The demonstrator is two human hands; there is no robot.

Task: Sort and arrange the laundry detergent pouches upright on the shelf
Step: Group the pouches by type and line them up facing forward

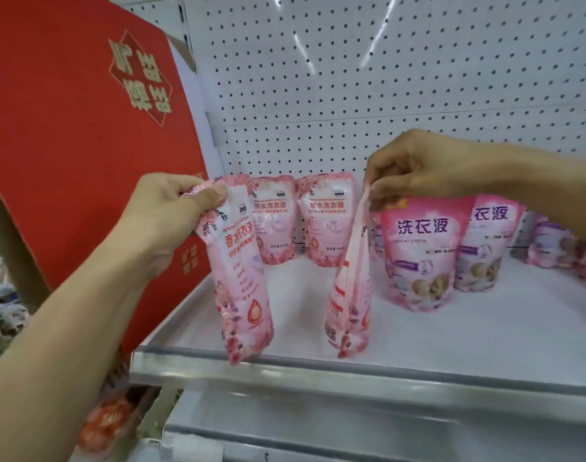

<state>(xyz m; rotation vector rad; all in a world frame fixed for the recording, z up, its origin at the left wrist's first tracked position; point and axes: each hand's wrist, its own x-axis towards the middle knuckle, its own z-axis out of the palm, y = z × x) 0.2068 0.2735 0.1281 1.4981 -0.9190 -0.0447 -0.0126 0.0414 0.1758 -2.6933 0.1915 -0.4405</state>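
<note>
Meanwhile, at the shelf's (418,331) front edge, the left hand (166,208) grips a pale pink pouch (239,278) by its top; the right hand (415,168) pinches another (350,295), apparently standing. Two matching pouches (325,223) and darker pink ones (421,253) stand behind.

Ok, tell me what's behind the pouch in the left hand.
Behind the pouch in the left hand two matching pink pouches stand upright against the pegboard back wall. It covers the nearer one's left edge; whether more stands there is hidden.
</note>
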